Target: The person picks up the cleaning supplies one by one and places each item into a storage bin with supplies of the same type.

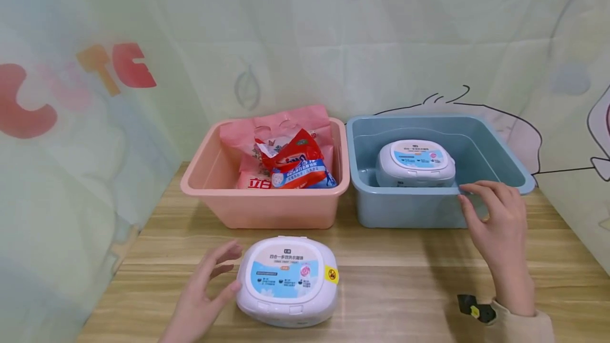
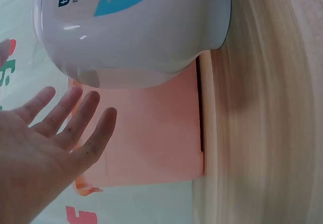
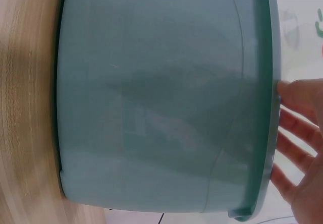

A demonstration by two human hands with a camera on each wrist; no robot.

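A white laundry pod box [image 1: 287, 282] with a blue label and a yellow sticker stands on the table. Beside its left end is my left hand [image 1: 205, 285], fingers spread and loosely bent, holding nothing. In the left wrist view a gap shows between the fingers [image 2: 91, 123] and the box [image 2: 136, 47]. My right hand [image 1: 500, 221] is at the front rim of the blue bin [image 1: 410, 208], its fingers relaxed. Whether its fingertips touch the rim cannot be told. A second laundry pod box [image 1: 415, 163] sits inside that bin.
Left of the blue bin stands a pink bin [image 1: 281, 210]. It contains a pink bag [image 1: 305, 118] and a red-and-blue detergent bag [image 1: 300, 163]. Behind both bins hangs a printed curtain [image 1: 286, 41]. The wooden table [image 1: 391, 290] extends in front.
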